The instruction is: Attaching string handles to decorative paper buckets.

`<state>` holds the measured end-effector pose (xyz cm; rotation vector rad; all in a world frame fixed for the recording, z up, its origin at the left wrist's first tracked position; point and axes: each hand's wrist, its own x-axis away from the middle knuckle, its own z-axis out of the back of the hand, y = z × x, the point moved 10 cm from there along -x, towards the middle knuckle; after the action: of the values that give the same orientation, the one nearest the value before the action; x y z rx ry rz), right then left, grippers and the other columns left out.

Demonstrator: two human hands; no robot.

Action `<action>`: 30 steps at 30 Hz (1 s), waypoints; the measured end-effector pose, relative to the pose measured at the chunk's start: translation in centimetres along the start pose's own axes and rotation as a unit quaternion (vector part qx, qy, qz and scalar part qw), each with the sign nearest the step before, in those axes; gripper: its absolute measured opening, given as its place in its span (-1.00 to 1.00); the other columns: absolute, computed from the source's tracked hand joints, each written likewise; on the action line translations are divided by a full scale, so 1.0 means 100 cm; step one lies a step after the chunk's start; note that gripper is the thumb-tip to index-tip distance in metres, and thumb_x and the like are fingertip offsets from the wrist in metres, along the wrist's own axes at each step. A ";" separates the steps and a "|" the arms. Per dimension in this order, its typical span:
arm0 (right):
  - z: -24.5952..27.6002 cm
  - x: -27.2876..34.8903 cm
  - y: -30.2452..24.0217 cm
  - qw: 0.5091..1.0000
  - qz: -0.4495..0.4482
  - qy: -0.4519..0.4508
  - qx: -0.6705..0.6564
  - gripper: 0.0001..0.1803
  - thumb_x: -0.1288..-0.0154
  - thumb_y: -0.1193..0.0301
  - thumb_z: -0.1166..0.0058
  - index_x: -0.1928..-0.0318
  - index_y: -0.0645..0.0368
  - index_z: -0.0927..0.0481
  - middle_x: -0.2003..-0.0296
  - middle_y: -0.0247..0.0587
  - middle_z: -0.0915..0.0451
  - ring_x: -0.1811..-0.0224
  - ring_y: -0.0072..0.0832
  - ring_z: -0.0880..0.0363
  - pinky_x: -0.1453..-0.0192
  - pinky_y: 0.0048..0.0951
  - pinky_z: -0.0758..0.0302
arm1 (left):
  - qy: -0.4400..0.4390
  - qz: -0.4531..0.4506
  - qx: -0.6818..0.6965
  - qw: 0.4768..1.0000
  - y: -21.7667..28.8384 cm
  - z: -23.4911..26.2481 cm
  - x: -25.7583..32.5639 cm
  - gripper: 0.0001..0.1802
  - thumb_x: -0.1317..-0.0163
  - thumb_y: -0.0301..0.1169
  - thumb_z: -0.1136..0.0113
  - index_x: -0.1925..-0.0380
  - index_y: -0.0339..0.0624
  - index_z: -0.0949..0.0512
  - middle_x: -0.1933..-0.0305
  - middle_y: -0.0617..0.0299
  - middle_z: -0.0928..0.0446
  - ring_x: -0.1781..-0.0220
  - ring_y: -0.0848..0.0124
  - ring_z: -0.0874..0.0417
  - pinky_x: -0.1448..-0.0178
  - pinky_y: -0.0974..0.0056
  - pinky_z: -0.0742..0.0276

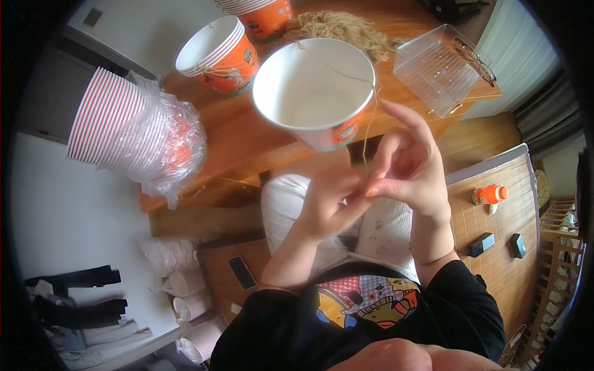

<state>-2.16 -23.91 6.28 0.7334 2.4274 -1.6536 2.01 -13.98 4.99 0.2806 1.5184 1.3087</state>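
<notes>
A large white paper bucket [309, 86] with an orange printed outside stands tilted at the table's front edge, its mouth toward me. A thin tan string [369, 127] crosses its mouth, passes the right rim and hangs down to my fingers. My left hand [334, 201] is closed, with thumb and fingertips pinched on the string's lower end. My right hand [411, 167] meets it there, thumb and a curled finger pinching at the string while another finger sticks out toward the bucket. The string's very end is hidden between the fingertips.
On the wooden table [229, 139] are nested orange buckets [232, 59] with strings, a tan string bundle [340, 31], a clear plastic box [436, 71] and glasses [476, 59]. A plastic-wrapped bucket stack [114, 120] is at left. A phone [242, 272] lies below.
</notes>
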 end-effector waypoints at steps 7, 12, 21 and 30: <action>0.000 -0.004 -0.002 0.999 0.030 -0.003 0.043 -0.05 0.11 0.70 -0.41 -0.33 0.26 -0.22 0.34 -0.35 -0.45 0.27 -0.66 -0.49 0.17 -0.65 -0.48 | 0.047 -0.019 -0.143 0.988 0.014 0.013 -0.002 -0.87 -0.18 -0.41 -0.30 0.44 -0.25 -0.62 0.64 0.30 -0.46 0.59 0.52 -0.41 0.51 0.40 -0.22; 0.005 -0.009 0.015 1.000 0.008 0.004 -0.018 -0.28 -0.05 0.60 -0.33 -0.24 0.27 -0.30 0.24 -0.27 -0.48 0.20 -0.60 -0.51 0.12 -0.63 -0.47 | 0.159 0.058 -0.052 0.984 -0.008 0.037 0.007 -0.89 -0.25 -0.55 -0.16 0.46 -0.31 -0.61 0.58 0.40 -0.49 0.55 0.70 -0.35 0.48 0.51 -0.18; 0.010 -0.004 0.023 1.000 -0.022 0.018 -0.010 -0.64 -0.24 0.53 -0.19 0.00 0.26 -0.39 0.28 -0.33 -0.49 0.23 -0.67 -0.41 0.14 -0.66 -0.35 | 0.235 0.093 -0.119 0.960 -0.017 0.059 0.004 -0.81 -0.32 -0.47 -0.16 0.46 -0.34 -0.56 0.56 0.43 -0.46 0.52 0.74 -0.33 0.43 0.57 -0.18; 0.007 -0.003 0.023 0.999 -0.030 0.007 -0.010 -0.67 -0.25 0.56 -0.15 0.00 0.27 -0.39 0.28 -0.31 -0.48 0.21 -0.65 -0.42 0.09 -0.63 -0.37 | 0.235 0.088 -0.111 0.962 -0.022 0.059 0.000 -0.83 -0.31 -0.48 -0.17 0.42 -0.37 -0.55 0.52 0.41 -0.51 0.50 0.73 -0.37 0.41 0.56 -0.25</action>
<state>-0.96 -23.95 4.13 0.6772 2.4963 -1.6478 7.68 -11.41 4.16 -0.0482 1.7440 1.7611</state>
